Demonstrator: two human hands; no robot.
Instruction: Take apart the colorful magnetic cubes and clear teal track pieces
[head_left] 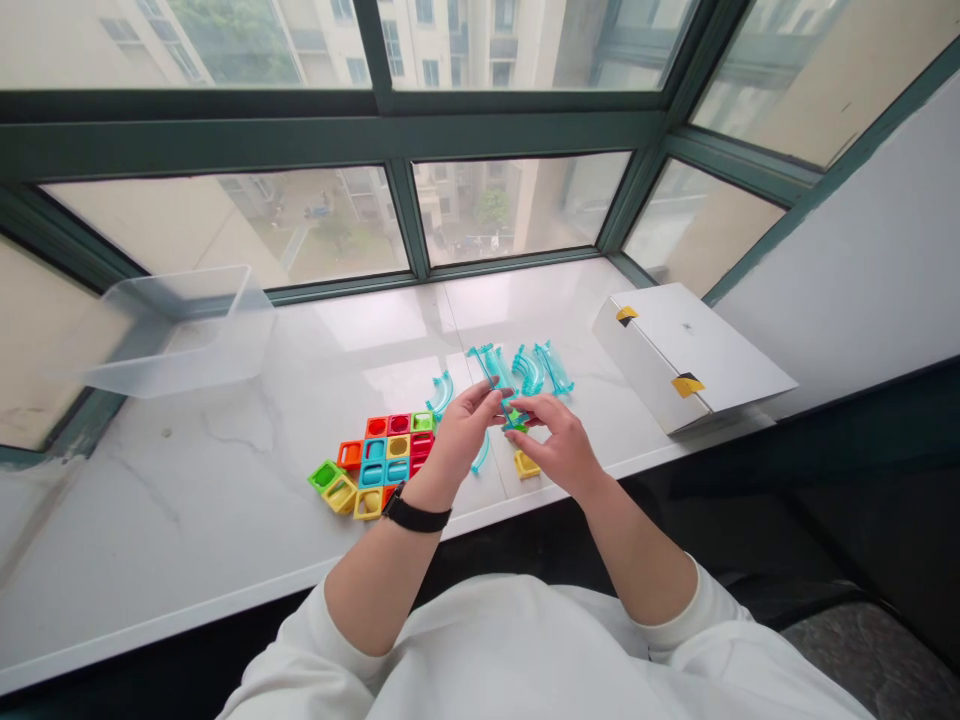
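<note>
Between both hands is a clear teal track piece (513, 416); its exact shape is partly hidden by the fingers. My left hand (471, 425) pinches it from the left, with a black band on the wrist. My right hand (559, 440) has its thumb and fingertips closed on the right side of the piece. Just beyond the hands lie several teal track pieces (553, 368), straight and curved. A curved track piece (442, 393) lies left of them, and another curve (481, 455) sits between my wrists. A yellow block (526, 464) rests below my right hand.
Several coloured square blocks (374, 474) are grouped left of my left forearm. A clear plastic bin (180, 350) stands at the far left. A white box (697, 345) with yellow-black tabs stands at the right. Windows (525, 205) border the white marble sill (247, 480).
</note>
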